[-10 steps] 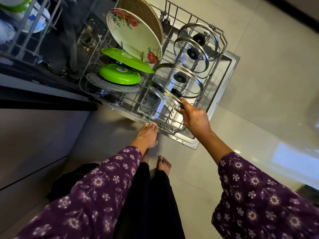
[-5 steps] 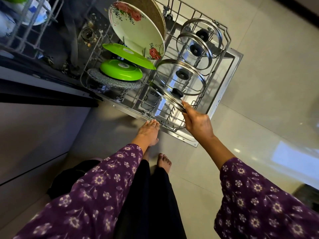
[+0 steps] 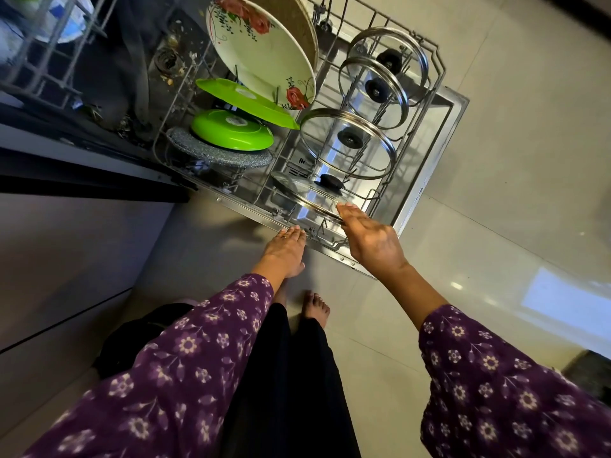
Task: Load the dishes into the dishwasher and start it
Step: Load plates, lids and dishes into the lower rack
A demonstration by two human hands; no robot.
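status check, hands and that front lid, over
Left hand open, near rack front edge. Right hand pinches rim of front glass lid, tilted low in rack. Larger lid stands close behind.

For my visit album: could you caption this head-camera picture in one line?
Right hand grips a tilted glass lid at the dishwasher's lower rack; left hand open near its front edge.

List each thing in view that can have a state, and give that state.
dishwasher door, open, lying flat.
lower rack, pulled out over the door.
nearest lid, tilted, rim held by the right hand.
other lids, standing on edge between the prongs.
flowered plate, standing on edge.
green plates, leaning.
right hand, pinches the nearest lid's rim.
left hand, open, holds nothing.
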